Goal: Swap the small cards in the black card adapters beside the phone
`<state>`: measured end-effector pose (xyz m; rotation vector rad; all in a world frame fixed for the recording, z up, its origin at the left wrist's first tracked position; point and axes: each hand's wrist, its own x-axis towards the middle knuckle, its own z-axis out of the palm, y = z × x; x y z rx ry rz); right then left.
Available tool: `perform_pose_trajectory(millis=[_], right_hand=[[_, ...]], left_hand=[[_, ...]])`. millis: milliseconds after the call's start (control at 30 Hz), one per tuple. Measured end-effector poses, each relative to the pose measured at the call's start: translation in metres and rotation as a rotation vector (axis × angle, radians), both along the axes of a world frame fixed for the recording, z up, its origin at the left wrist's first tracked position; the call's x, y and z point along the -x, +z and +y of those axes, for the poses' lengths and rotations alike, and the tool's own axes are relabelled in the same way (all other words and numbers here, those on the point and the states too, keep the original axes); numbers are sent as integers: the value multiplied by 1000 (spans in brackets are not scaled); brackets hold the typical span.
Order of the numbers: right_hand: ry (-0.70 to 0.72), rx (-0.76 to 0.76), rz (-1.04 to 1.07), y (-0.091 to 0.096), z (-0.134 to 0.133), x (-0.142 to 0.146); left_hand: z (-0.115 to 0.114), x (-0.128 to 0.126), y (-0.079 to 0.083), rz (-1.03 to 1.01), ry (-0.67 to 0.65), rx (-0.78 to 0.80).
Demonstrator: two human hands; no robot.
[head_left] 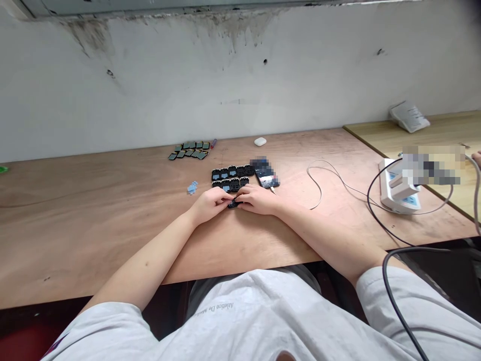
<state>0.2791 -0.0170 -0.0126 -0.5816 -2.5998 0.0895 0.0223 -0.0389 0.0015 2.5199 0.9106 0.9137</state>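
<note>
My left hand and my right hand meet near the middle of the table, both with fingers closed on a small black plastic housing. Fingers cover most of that part. Just beyond it lie two rows of similar black housings, some with light-blue pads on them and some without. To the left of my left hand sits a little pile of light-blue film pieces. Further back, two rows of small dark square modules with greenish-grey faces lie by a thin screwdriver-like tool.
A smartphone with a white cable lies right of the housings. Behind it stands a white earbud case. A white power strip with plugs and cables is at right, near a grey packet. Part of another person's hand shows at the right edge.
</note>
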Motion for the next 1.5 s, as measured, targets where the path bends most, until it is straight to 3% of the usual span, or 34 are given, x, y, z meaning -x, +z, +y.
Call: perform_pose_trajectory(millis=[533, 867, 1067, 1333, 1500], right_hand=[[-16, 18, -25, 2, -2, 0], [-1, 27, -21, 1, -2, 0], [-1, 33, -18, 2, -3, -1], [-23, 46, -9, 4, -4, 0], [-35, 56, -4, 4, -3, 1]], left_hand=[[-2, -8, 3, 108, -76, -122], [-3, -10, 3, 132, -67, -143], [-1, -9, 1, 102, 7, -138], [-1, 1, 9, 366, -55, -256], [-2, -1, 7, 307, -59, -239]])
